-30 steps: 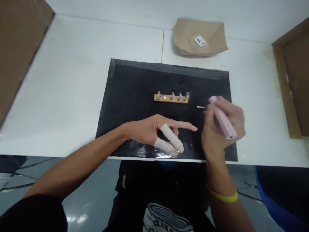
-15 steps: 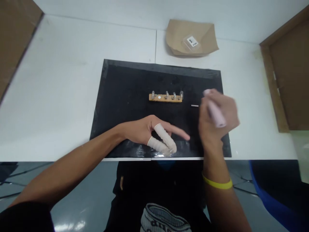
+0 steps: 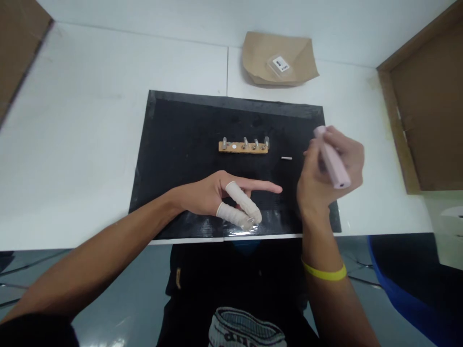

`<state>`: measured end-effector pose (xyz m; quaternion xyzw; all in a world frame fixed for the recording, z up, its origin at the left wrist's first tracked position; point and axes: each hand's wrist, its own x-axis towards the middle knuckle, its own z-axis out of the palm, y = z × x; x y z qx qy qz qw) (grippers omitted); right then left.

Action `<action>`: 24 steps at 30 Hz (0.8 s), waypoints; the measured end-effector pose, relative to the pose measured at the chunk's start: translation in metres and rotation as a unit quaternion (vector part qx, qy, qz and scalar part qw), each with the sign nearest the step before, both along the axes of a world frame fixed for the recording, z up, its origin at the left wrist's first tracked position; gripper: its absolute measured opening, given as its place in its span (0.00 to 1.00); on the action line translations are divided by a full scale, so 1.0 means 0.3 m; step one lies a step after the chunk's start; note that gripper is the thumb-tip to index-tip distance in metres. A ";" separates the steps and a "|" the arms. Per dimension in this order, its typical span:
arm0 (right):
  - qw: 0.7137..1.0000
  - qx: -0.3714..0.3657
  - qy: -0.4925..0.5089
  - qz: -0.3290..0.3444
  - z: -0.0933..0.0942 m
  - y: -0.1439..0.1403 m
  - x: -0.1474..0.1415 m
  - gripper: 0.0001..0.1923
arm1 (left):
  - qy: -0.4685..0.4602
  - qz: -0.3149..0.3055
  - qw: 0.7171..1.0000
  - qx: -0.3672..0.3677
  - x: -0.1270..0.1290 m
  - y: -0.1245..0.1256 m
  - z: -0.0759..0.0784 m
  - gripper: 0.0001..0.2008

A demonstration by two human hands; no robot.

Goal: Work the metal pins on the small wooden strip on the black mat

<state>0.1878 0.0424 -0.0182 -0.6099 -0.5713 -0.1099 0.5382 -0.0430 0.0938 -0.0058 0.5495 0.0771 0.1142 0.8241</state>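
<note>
My left hand (image 3: 217,195) rests low over the black mat (image 3: 181,130), white finger cots on its thumb and index finger. Those two fingertips are pinched together around a small shiny piece (image 3: 251,220), too small to name; another finger points right. Closed in my right hand (image 3: 340,166), off the mat's right side, is a thick pale pink pen-shaped tool (image 3: 333,164) with a small dark hole in its near end. Beyond the hands lies a narrow brown strip (image 3: 237,148) bearing several upright clear-and-metal parts and a white dot. A short metal pin (image 3: 286,158) lies to its right.
At the back of the white table (image 3: 87,120) stands a brown paper tray (image 3: 304,53) holding a clear plastic box (image 3: 280,66) with a white label. Brown panels flank the table on both sides. A blue chair (image 3: 390,294) is at lower right.
My right hand has moved slightly right with the pink tool. The outstretched left finger has lifted a little, while the thumb and index finger stay pinched. The whole view has shifted slightly.
</note>
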 end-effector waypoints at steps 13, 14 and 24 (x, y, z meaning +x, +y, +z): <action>1.000 -0.010 0.003 0.025 0.048 -0.009 -0.026 0.12 | 0.015 0.044 0.999 -0.021 -0.015 0.017 0.016 0.14; 0.999 0.014 -0.004 0.035 0.054 -0.021 -0.049 0.13 | 0.020 0.045 0.999 -0.020 -0.014 0.018 0.014 0.15; 0.998 0.038 -0.033 0.023 0.004 0.035 0.019 0.10 | -0.006 0.040 0.999 -0.015 -0.014 0.019 0.015 0.15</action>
